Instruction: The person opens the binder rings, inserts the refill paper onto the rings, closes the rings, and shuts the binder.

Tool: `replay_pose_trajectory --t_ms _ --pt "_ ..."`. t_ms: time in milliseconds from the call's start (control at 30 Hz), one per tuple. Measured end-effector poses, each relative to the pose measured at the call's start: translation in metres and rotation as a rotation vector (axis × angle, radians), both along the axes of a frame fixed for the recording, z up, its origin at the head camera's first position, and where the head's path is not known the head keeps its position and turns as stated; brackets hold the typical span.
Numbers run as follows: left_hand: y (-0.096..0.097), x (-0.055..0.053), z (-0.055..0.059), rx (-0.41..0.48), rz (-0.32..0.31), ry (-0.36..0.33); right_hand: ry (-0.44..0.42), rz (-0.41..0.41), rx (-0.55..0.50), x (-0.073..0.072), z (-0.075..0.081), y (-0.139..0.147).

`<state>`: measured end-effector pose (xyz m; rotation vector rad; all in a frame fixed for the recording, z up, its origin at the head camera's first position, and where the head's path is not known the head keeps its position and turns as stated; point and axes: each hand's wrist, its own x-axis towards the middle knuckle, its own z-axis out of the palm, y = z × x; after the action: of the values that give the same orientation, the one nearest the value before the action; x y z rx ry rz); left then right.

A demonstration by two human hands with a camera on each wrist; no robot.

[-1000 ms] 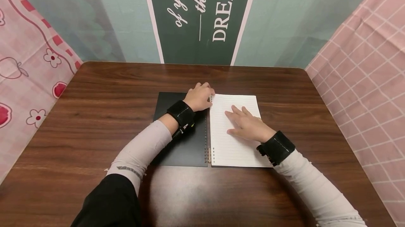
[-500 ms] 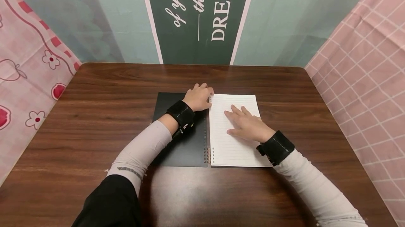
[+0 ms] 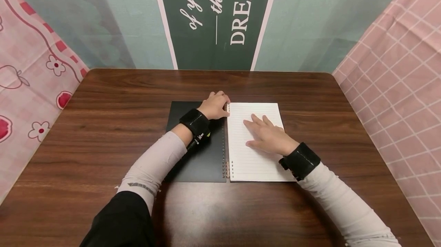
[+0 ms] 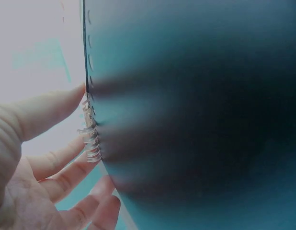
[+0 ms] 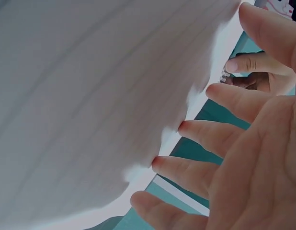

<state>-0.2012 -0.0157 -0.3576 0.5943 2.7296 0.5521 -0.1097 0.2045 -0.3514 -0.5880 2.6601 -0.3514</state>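
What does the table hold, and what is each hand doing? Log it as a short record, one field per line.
Item: ring-bound notebook, lying open
Surface: brown wood-grain table
Left half: black cover
Right half: lined paper, holes along its inner edge
Left hand: pinches the upper rings near the far end of the spine
Right hand: fingers spread, touching the lined paper
Wrists: a black band on each
Unclear: whether the upper rings are closed
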Motion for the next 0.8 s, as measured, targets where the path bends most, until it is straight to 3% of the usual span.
replay_pose_trajectory --t_ms 367,500,667,800 --pt "-0.003 0.000 0.002 -0.004 -0.017 -0.007 -0.006 0.004 0.041 0.000 0.001 0.000" --pt "-0.005 0.005 0.004 -0.027 -0.016 0.037 0.003 -0.004 0.049 0.003 0.002 0.002" --pt "-0.008 0.027 0.014 -0.067 -0.062 0.178 0.020 -0.036 0.009 0.010 0.004 0.006" --pt "-0.013 0.057 0.029 -0.063 -0.185 0.256 0.048 -0.052 -0.026 0.018 0.009 0.009"
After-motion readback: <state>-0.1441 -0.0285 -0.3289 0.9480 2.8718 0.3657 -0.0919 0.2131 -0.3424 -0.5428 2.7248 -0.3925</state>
